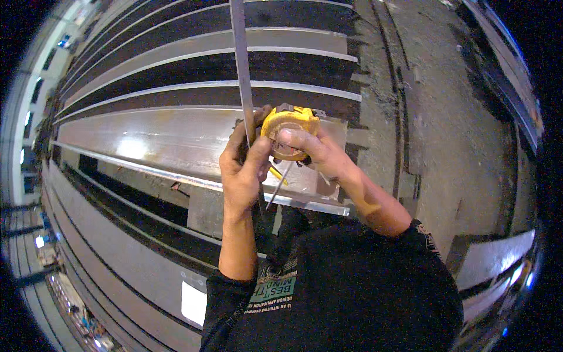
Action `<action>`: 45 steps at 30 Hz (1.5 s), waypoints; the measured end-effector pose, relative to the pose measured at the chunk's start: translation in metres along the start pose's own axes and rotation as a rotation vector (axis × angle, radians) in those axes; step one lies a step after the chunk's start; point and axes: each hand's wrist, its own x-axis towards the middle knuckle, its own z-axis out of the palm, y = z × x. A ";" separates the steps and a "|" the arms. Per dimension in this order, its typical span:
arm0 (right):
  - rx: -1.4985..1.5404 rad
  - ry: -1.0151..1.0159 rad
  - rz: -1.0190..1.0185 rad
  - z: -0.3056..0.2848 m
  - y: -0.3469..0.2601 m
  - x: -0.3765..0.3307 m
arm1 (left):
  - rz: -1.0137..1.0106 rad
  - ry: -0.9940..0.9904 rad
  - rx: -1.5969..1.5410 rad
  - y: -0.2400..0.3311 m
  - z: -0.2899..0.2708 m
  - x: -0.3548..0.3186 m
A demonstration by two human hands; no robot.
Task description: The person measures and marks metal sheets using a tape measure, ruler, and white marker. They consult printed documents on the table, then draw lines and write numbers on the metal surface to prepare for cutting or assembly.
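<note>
My right hand is closed around a yellow tape measure, with the thumb pressed across its face. Close beside it, my left hand is closed on a long, narrow flat metal strip that runs up out of view. The left thumb reaches to the tape measure's edge; whether it presses on it I cannot tell. Under the tape measure show a thin light rod and a small yellow piece, their upper ends hidden. Both hands are above a wide bare steel beam.
Several more steel beams lie side by side beyond, their ends toward the right. A dark floor stretches along the right. Near my left forearm lie more long beams, and a pale flat sheet catches light. Metal pieces stand at lower right.
</note>
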 end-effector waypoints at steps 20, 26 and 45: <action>-0.505 0.033 0.622 -0.046 0.298 0.190 | 0.412 0.462 -0.367 0.030 -0.333 -0.012; -1.214 -0.313 0.812 -0.078 0.341 0.195 | 0.413 0.484 -0.277 0.006 -0.361 -0.038; -1.423 -0.167 0.173 -0.095 0.248 0.159 | 0.412 0.586 -0.287 0.007 -0.334 -0.017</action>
